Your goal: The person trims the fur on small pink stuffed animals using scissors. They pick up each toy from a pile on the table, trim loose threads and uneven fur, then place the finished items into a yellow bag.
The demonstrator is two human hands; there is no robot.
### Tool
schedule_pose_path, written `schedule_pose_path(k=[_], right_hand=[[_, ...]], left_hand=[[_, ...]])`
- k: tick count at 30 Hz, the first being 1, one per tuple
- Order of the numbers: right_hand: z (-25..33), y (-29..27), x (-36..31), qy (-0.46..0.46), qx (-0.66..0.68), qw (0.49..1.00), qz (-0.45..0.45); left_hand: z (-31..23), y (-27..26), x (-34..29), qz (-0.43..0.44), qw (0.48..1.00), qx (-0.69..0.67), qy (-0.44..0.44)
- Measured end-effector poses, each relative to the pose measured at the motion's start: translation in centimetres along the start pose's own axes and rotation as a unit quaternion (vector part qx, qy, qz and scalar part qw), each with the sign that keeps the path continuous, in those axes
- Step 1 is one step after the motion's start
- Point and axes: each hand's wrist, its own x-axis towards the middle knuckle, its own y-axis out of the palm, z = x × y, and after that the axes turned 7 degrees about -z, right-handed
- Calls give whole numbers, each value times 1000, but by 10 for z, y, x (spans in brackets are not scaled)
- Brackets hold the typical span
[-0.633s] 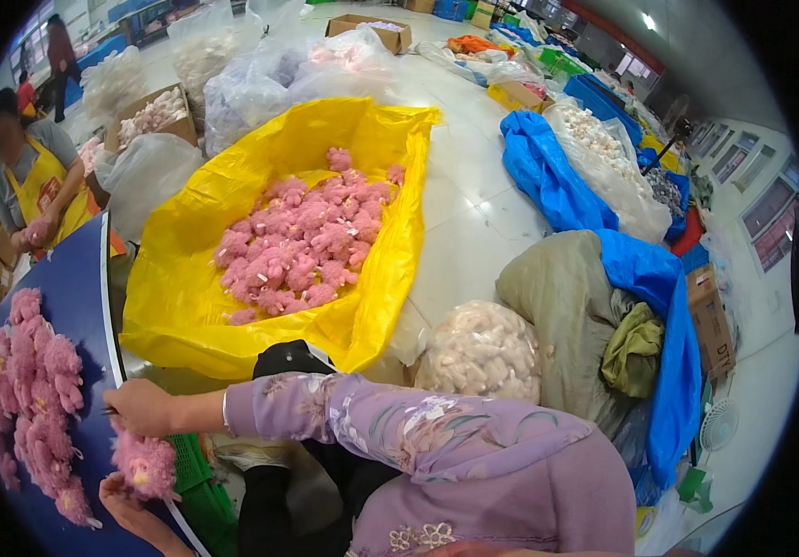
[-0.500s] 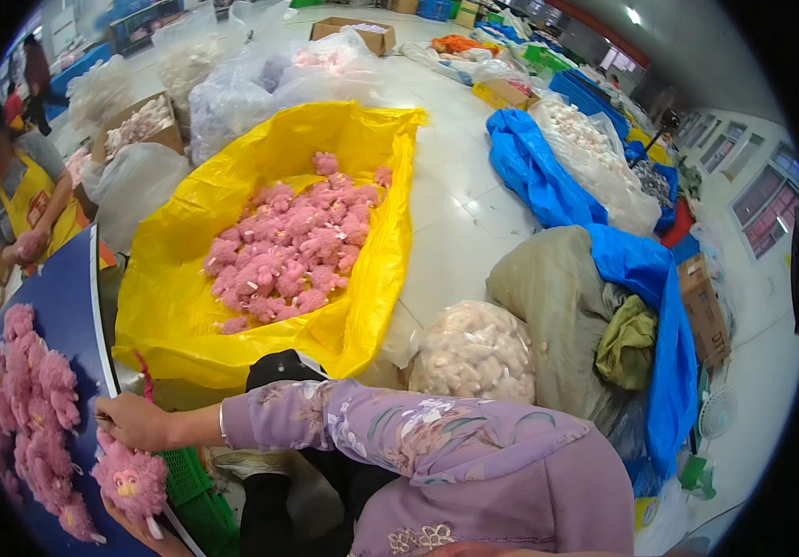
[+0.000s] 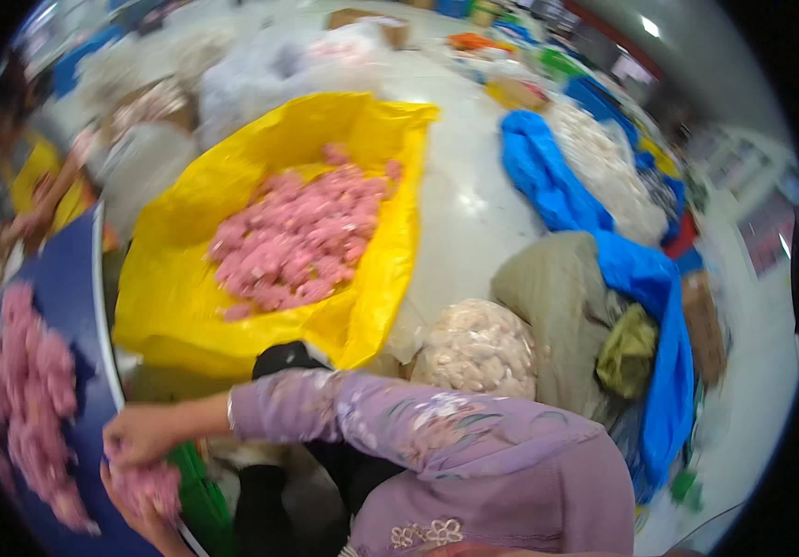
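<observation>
At the edge of the blue table on the left, my left hand grips a fluffy pink plush toy from below. My right hand is closed just above the toy, against its top. Whatever its fingers pinch is hidden and blurred. Beside them on the table lies a heap of similar pink plush toys. My right arm, in a lilac flowered sleeve, reaches across in front of me.
A yellow sheet sack on the floor ahead holds many pink toys. Right of it stand a clear bag of pale pieces, a grey-green sack and blue sheeting. A green crate sits under the table edge. A co-worker is at far left.
The toy has turned, so its yellowish face no longer shows, and my left hand has come up around it. My right hand has shifted slightly down and right. The view has moved and blurred.
</observation>
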Motion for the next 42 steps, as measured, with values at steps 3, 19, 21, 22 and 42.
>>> schedule_pose_path(k=[3, 19, 21, 22, 42], right_hand=[[4, -13, 6, 54, -25, 998, 28], [27, -7, 15, 21, 29, 996, -79], [30, -3, 13, 15, 26, 997, -69], [32, -1, 12, 12, 25, 998, -65], [4, 3, 15, 87, 13, 995, -35]], left_hand=[[-27, 14, 8, -12, 992, -98, -73], [-18, -7, 2, -216, 946, -208, -119], [-25, -5, 2, -234, 964, -114, -55], [-28, -3, 4, -235, 971, -51, -6], [-140, -33, -17, 252, 952, 167, 43]])
